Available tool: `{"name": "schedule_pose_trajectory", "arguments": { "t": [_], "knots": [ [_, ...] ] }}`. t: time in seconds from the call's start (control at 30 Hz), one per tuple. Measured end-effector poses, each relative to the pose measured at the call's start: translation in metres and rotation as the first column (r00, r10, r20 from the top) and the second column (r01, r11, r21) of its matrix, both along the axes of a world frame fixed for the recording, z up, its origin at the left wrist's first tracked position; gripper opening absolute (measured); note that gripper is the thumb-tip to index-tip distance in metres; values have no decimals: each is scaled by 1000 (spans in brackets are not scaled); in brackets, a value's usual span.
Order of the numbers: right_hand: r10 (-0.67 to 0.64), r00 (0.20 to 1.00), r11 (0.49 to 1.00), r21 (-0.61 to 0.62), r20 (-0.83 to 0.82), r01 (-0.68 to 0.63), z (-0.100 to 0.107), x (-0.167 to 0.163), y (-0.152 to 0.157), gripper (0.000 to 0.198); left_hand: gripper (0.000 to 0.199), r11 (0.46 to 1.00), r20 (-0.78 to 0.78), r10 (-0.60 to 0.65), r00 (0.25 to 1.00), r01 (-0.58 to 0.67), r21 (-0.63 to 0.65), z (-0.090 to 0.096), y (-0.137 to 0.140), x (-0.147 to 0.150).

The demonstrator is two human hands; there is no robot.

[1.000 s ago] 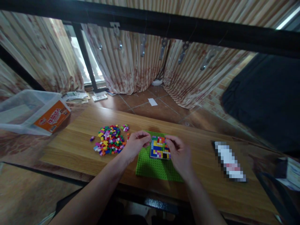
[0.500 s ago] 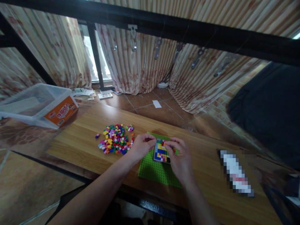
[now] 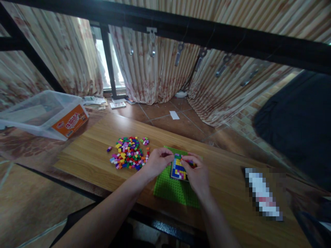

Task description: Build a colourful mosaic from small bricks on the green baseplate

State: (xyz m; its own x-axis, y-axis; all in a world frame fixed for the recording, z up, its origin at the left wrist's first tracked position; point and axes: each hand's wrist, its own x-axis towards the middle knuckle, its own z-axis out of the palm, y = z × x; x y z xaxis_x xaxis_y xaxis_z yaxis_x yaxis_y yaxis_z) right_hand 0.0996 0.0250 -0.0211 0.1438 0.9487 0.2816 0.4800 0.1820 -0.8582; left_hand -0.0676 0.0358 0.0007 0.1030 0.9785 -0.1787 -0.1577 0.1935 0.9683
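A small panel of colourful building bricks (image 3: 178,171), mostly blue and yellow with some pink and white, lies on a green studded baseplate (image 3: 169,193). My left hand (image 3: 158,162) is at the panel's upper left corner, thumb and forefinger pinched together; whatever lies between them is too small to make out. Over the panel's right side is my right hand (image 3: 198,172), its thumb and forefinger closed near the top rows. Its fingers hide part of the bricks and anything in the pinch. A heap of loose bricks (image 3: 129,153) is spread left of the baseplate.
The wooden table (image 3: 88,151) carries everything. Beyond its left end stands a clear plastic bin (image 3: 49,127) with an orange label. A blurred-out flat item (image 3: 263,196) lies at the right. Papers (image 3: 94,101) and a white sheet (image 3: 174,115) lie on the floor behind.
The view has shifted slightly, so everything appears a little further right. My right forefinger and thumb have moved closer to the panel's top rows; my left hand stays pinched beside the panel.
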Motion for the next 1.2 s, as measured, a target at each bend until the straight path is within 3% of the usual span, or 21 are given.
{"name": "schedule_pose_trajectory", "arguments": {
  "t": [0.33, 1.03, 1.2],
  "knots": [
    [-29, 988, 989, -147, -153, 6, -12, 6, 6, 25, 9, 1000, -28, -2, 1000, 2, -2, -2, -1, 1],
    [-127, 962, 968, -242, -241, 67, -2, -5, 10, 22, 5, 994, -134, -60, 989, 72, 88, -6, -1, 0],
    [-99, 932, 968, -252, -349, 8, -3, -3, 7, 29, 6, 983, -187, -103, 977, 129, 133, 0, -4, 0]
  ]
}}
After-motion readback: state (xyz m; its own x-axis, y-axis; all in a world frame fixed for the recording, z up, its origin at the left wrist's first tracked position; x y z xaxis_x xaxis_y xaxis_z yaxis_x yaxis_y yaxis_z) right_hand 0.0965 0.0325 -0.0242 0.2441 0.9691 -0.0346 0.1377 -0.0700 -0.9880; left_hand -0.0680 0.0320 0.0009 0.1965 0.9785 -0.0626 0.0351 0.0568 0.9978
